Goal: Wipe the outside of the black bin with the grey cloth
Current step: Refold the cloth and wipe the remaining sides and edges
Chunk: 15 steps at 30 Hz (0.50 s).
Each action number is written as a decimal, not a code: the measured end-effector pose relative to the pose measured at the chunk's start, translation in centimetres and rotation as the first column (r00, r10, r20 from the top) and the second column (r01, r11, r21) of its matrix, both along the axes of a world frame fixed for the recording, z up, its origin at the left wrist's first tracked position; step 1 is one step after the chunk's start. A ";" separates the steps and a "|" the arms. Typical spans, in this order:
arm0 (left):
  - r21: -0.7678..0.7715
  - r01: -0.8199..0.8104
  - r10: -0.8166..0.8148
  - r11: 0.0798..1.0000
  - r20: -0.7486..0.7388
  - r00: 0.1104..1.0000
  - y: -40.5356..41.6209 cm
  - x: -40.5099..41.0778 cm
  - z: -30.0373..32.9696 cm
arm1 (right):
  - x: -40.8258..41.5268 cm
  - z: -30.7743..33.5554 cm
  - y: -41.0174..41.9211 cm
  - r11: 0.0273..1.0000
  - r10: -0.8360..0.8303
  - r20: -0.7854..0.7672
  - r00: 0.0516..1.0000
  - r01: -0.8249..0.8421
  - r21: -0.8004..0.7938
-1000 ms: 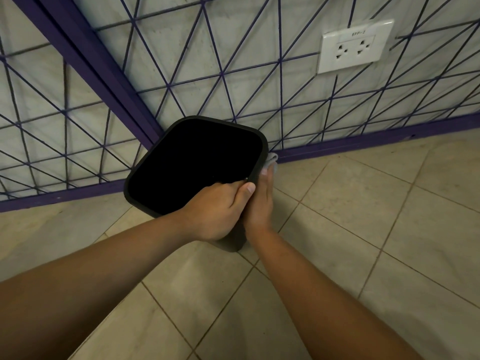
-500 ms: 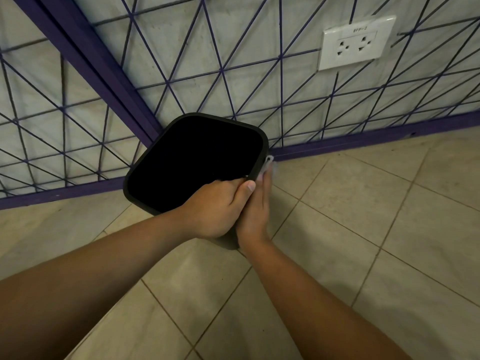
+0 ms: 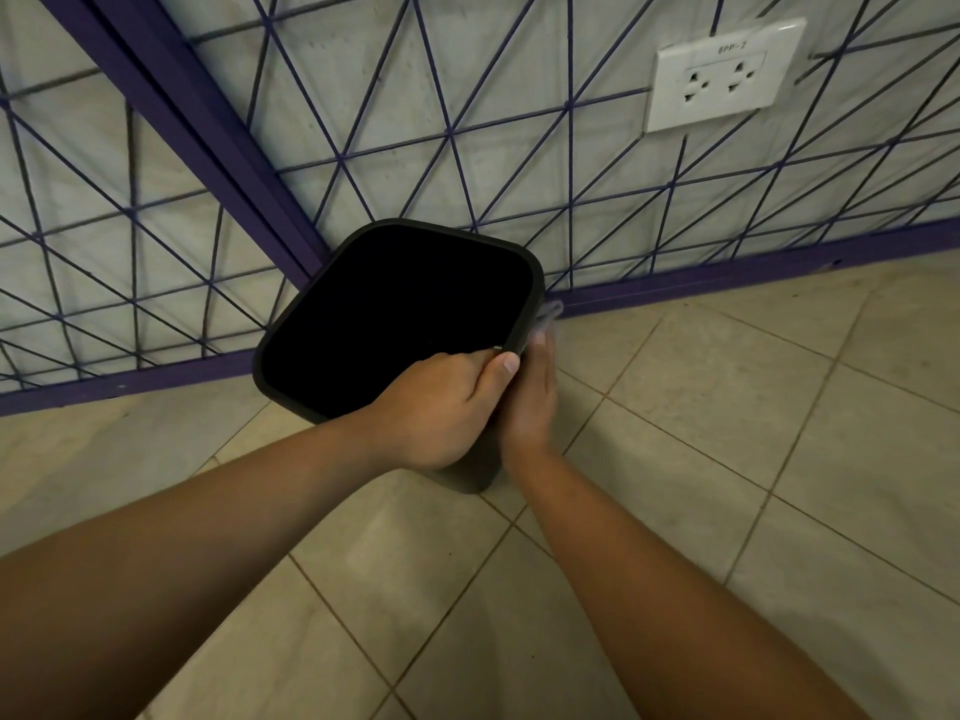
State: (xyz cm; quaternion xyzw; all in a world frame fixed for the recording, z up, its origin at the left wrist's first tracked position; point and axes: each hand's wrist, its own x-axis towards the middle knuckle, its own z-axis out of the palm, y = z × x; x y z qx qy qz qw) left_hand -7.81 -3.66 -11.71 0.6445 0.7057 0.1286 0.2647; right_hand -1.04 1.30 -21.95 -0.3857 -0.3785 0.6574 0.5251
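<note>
left hand (image 3: 441,407): fingers curled, gripping (thumb on top) | right hand (image 3: 530,402): flat, fingers straight, pressing

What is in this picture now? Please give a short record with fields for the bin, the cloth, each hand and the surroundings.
bin: black bin, open top, in the corner on the tiled floor
cloth: grey cloth, mostly hidden, against the bin's right outer side
left hand: left hand grips the near rim
right hand: right hand presses the cloth flat to the bin
surroundings: white wall socket; purple lattice wall
</note>
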 end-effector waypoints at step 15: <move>-0.057 0.003 0.004 0.998 0.118 0.993 -0.2 -0.3 0.1 | -0.7 -1.2 -2.7 0.994 -0.033 0.024 0.999 0.030 0.107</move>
